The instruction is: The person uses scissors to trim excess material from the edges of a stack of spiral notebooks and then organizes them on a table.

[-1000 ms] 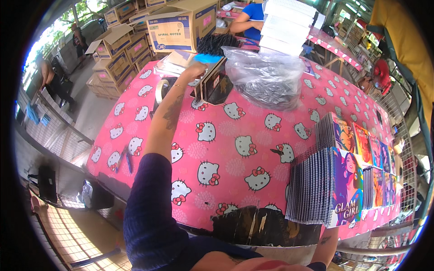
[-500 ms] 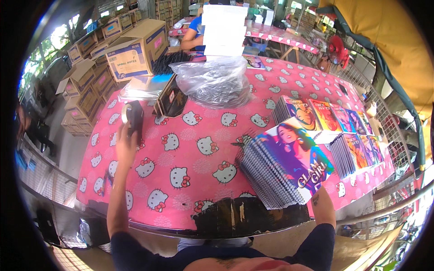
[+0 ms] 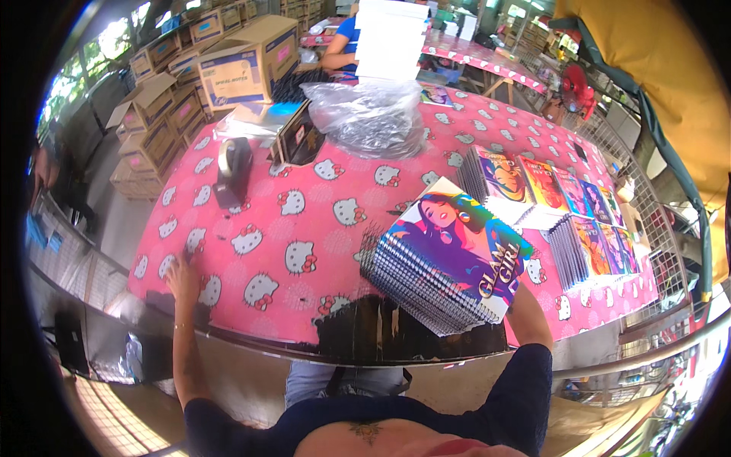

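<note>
A tall stack of spiral notebooks point(image 3: 449, 244) with a colourful illustrated cover on top is near the table's front right. My right hand point(image 3: 521, 303) is at its near right side, most of the fingers hidden by the notebooks, and appears to grip them. Resting at the left of the table edge, my left hand point(image 3: 183, 280) is empty with its fingers apart. A black tape dispenser point(image 3: 233, 177) stands farther up the table from that hand.
More notebook stacks point(image 3: 585, 247) line the right side by a wire fence. A clear plastic bag point(image 3: 369, 126), dark box-like holder point(image 3: 297, 137) and white paper pile point(image 3: 391, 42) are at the back. Cartons point(image 3: 244, 68) stand back left; a person point(image 3: 340, 49) sits beyond.
My left hand has let go of the tape dispenser and moved down toward the table edge. The notebook stack has shifted left with my right hand.
</note>
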`<action>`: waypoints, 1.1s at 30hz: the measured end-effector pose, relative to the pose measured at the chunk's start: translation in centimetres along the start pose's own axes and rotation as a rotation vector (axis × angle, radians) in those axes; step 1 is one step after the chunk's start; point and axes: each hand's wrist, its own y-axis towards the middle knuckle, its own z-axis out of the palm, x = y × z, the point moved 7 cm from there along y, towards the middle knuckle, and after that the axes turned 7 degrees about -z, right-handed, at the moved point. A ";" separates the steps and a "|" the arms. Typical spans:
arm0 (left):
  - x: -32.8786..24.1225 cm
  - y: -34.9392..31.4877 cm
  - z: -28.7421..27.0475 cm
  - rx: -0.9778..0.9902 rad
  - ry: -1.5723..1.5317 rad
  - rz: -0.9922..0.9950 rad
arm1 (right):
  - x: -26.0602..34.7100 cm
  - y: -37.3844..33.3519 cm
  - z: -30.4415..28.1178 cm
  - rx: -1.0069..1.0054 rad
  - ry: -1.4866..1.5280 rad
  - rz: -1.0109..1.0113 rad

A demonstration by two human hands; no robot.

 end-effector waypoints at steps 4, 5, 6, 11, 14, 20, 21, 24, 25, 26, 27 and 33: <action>3.4 2.3 -1.1 -0.288 -0.402 0.212 | 0.0 0.0 0.6 0.097 0.026 0.032; 3.3 2.6 -1.1 -0.228 -0.656 0.115 | 0.7 -0.4 -0.5 0.137 0.050 0.021; 0.2 1.5 -1.0 0.075 -1.217 0.032 | 1.7 -1.5 -2.9 0.150 0.076 0.003; -9.8 -11.9 -7.2 0.537 -1.483 0.260 | 14.7 -7.7 -8.4 -0.057 0.027 -0.570; -15.7 -20.7 -8.8 0.942 -1.535 0.420 | 24.9 -15.6 -3.0 -0.219 -0.129 -0.856; -24.8 -29.4 -11.2 1.477 -1.445 0.669 | 26.0 -18.4 20.7 0.308 -1.019 -0.946; -25.2 -29.7 -11.5 1.481 -1.415 0.667 | 24.8 -17.5 23.3 0.306 -1.086 -0.904; -27.1 -29.5 -12.6 1.480 -1.491 0.674 | 22.4 -14.9 26.3 0.342 -1.292 -0.781; -27.3 -29.4 -12.8 1.479 -1.497 0.667 | 21.8 -14.0 26.6 0.368 -1.354 -0.744; -27.6 -29.2 -13.0 1.479 -1.503 0.662 | 21.7 -13.4 26.9 0.394 -1.403 -0.733; -27.7 -29.1 -13.0 1.478 -1.506 0.652 | 21.4 -13.0 27.2 0.424 -1.446 -0.722; -27.5 -29.0 -13.0 1.380 -1.474 0.679 | 21.3 -12.7 27.0 0.407 -1.398 -0.604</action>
